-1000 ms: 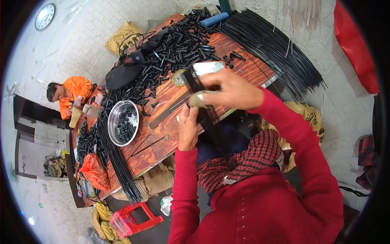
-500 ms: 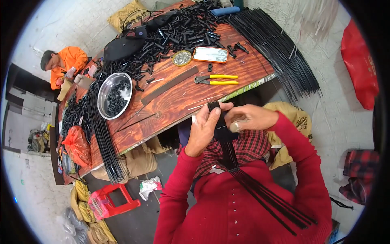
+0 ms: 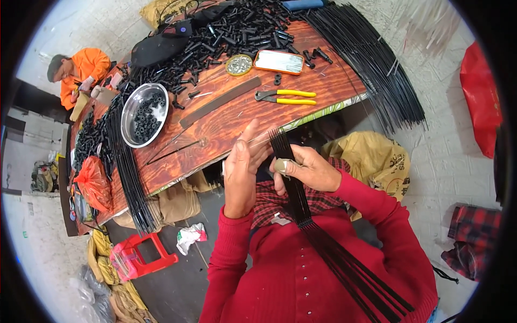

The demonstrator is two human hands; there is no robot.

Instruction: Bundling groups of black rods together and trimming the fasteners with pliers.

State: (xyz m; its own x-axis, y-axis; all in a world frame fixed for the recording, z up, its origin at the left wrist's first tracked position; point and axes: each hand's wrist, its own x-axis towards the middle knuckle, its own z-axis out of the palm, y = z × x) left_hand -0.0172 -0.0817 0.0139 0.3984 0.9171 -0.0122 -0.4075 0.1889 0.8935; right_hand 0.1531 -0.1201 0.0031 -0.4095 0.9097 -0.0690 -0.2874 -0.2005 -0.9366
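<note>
A flat bundle of thin black strips (image 3: 295,196) hangs before my chest, its top end upright near the table edge and its lower end fanned out over my red top. My right hand (image 3: 312,171) grips the bundle just below its top, the thumb lying across the front with a pale wrapping on it. On the other side of the strips, my left hand (image 3: 241,175) is open, fingers stretched upward and palm toward the bundle. A thin light line runs between its fingers and the strips' top; I cannot make out what it is.
On the wooden table (image 3: 215,134) lie yellow-handled pliers (image 3: 288,98), a tin of pale thin pieces (image 3: 279,62), a metal bowl of black rings (image 3: 145,116), a pile of black tubular parts (image 3: 231,35) and long black rods (image 3: 371,70). A co-worker in orange (image 3: 86,67) sits far left.
My left hand has let go of the strips' top and opened out to the left. My right hand has moved left and closed on the bundle. The view has shifted slightly.
</note>
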